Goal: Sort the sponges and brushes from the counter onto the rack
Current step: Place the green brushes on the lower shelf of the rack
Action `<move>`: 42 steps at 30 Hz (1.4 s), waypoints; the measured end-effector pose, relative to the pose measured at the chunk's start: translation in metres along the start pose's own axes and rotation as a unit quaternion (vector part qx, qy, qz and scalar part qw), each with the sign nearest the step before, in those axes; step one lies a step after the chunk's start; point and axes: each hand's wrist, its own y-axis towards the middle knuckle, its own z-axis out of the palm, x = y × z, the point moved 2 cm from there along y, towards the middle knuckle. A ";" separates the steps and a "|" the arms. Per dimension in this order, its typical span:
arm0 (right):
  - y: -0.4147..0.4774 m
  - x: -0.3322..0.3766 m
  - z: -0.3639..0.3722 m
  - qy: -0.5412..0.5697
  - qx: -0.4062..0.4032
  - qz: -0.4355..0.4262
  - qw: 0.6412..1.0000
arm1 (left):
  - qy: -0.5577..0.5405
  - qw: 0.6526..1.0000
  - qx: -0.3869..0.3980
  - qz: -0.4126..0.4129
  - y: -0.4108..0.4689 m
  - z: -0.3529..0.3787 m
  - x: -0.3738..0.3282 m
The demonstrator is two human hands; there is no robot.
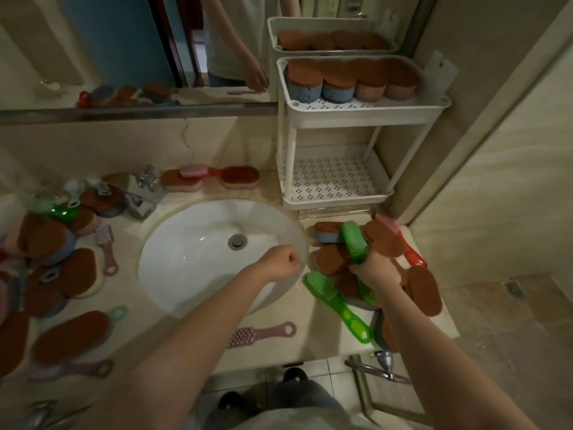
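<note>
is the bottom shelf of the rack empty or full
Empty: the bottom shelf shows only its bare perforated floor, while the top shelf holds a row of four sponges.

Bathroom, dim warm light.
- Counter (192,342): beige stone, veined.
- Basin (186,274): white, round, sunk in the counter, drain at its middle.
- Tap (145,187): chrome, far left of the basin.
- Mirror (93,41): on the far wall, with a metal lower edge.
- Right wall (496,181): beige tile.
- Floor (502,336): tan tile with a small drain grate (514,289).
- Chrome rail (372,367): near, below the counter's edge.
</note>
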 end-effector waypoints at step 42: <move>-0.046 0.051 0.049 -0.185 0.105 -0.083 0.974 | -0.291 0.956 -0.007 -0.027 -0.049 -0.006 0.068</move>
